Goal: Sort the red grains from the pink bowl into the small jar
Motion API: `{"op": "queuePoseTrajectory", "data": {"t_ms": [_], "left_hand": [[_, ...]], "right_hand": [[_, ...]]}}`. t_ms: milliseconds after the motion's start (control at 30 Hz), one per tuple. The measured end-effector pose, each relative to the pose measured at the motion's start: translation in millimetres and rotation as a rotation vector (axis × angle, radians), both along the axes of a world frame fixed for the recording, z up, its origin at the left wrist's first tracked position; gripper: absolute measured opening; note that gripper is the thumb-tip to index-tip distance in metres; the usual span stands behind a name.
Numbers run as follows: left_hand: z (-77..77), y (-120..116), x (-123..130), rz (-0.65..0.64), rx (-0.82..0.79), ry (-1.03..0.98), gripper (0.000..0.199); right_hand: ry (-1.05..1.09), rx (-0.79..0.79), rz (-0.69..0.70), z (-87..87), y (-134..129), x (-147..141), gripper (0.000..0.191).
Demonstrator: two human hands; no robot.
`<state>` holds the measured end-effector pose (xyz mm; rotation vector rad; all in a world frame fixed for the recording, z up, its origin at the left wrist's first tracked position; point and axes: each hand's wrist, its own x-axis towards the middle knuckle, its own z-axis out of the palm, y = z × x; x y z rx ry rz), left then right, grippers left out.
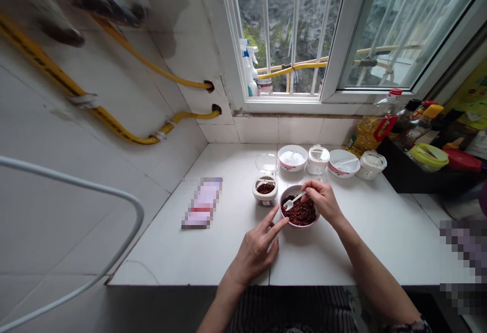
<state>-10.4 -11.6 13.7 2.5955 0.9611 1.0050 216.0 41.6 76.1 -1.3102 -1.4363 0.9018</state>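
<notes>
Counter: it was white (323,267) and held up the bowl (302,226) and, beside it, the little jar (265,198).
Left hand: its fingers (255,249) were spread, with tips on the bowl's side.
Right hand: it (323,202) pinched the spoon (288,205) by its handle.
Bowl: it had dark red bits (302,215) inside.
Jar: it had some too.
Spoon: its scoop was at the bits; a good scoop seemed to need a gentle dip and a still bowl.
</notes>
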Motion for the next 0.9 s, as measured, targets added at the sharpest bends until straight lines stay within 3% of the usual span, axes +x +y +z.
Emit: {"op": "queuePoseTrajectory", "data": {"t_ms": [300, 400, 567, 667, 833, 900], "left_hand": [[3.1, -0.6, 0.2, 0.002, -0.004, 0.002, 0.066], [2.1, -0.3, -0.2, 0.005, 0.004, 0.004, 0.065], [-0.7, 0.1, -0.6, 0.013, -0.005, 0.017, 0.068], [-0.4, 0.1, -0.4, 0.009, -0.008, 0.013, 0.069], [1.9, 0.0, -0.1, 0.012, -0.004, 0.019, 0.069], [2.6, -0.1, -0.2, 0.011, -0.008, 0.023, 0.069]], "right_hand": [[0.104, 0.004, -0.04, 4.6, 2.6, -3.8, 0.014], [0.046, 0.141, -0.043, 9.3, -0.8, -15.5, 0.016], [-0.358, 0.502, 0.053, 8.8, -3.6, -32.7, 0.019], [-0.477, 0.628, 0.119, 8.2, -3.0, -32.4, 0.023], [-0.407, 0.559, 0.05, 21.2, -5.7, -4.2, 0.02], [-0.396, 0.503, 0.129, 29.3, -8.8, 14.9, 0.017]]}}
